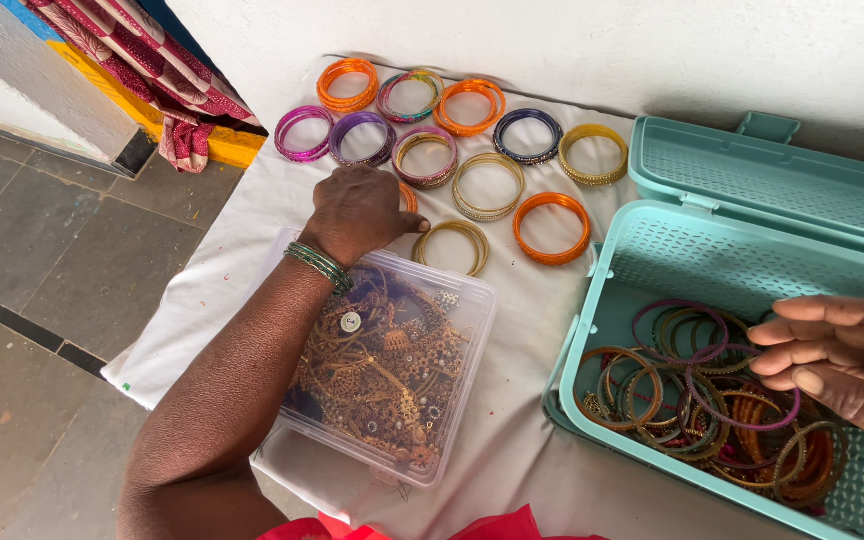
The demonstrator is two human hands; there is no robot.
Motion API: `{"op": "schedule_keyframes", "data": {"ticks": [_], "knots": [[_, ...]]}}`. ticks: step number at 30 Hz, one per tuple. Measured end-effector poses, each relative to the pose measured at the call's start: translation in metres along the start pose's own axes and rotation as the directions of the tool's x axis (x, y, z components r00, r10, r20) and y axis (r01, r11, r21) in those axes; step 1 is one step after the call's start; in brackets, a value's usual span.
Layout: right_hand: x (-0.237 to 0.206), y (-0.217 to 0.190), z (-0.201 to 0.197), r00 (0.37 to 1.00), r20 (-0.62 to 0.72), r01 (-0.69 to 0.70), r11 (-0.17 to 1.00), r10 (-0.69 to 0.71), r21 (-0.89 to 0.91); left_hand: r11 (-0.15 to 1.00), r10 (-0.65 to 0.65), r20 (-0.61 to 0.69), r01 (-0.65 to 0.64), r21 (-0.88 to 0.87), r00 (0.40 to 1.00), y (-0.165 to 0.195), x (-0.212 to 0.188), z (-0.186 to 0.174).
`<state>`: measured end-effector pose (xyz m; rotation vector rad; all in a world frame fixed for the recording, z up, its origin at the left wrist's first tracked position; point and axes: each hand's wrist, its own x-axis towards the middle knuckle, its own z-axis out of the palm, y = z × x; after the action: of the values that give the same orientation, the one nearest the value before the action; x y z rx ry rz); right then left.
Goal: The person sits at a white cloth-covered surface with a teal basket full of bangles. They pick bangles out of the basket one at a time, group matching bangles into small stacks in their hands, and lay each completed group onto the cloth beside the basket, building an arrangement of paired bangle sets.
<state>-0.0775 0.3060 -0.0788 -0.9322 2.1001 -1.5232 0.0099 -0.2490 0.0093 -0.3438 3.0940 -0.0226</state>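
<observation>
My left hand (360, 210) lies palm down on the white cloth (512, 430), fingers curled over an orange bangle set (409, 197) of which only an edge shows. Green bangles (319, 265) ring that wrist. Its forearm crosses a clear plastic box (474, 300) full of gold jewellery. My right hand (837, 360) hovers open, fingers stretched, over a teal basket (592, 300) that holds a heap of mixed bangles (692, 390).
Several bangle sets lie in rows on the cloth: orange (347, 85), purple (362, 138), dark blue (527, 135), yellow (593, 153), gold (488, 185), orange (551, 228). The basket lid (772, 175) stands open behind. The stone floor (32, 250) drops off at left.
</observation>
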Motion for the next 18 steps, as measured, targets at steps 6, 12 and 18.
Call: {"op": "schedule_keyframes", "data": {"ticks": [6,12,18], "knots": [[0.000,-0.003,0.003,1.000,-0.016,-0.018,1.000,0.018,-0.022,0.999,-0.014,0.017,0.015,-0.037,1.000,0.002,-0.003,-0.006],[0.001,-0.009,0.006,0.998,-0.032,-0.062,0.995,0.060,-0.079,0.999,-0.023,0.024,0.024,-0.036,0.999,-0.004,-0.010,-0.017],[0.003,-0.018,0.007,0.995,-0.052,-0.089,0.990,0.084,-0.106,1.000,-0.008,0.049,0.009,-0.016,0.999,-0.008,-0.004,-0.011]]}}
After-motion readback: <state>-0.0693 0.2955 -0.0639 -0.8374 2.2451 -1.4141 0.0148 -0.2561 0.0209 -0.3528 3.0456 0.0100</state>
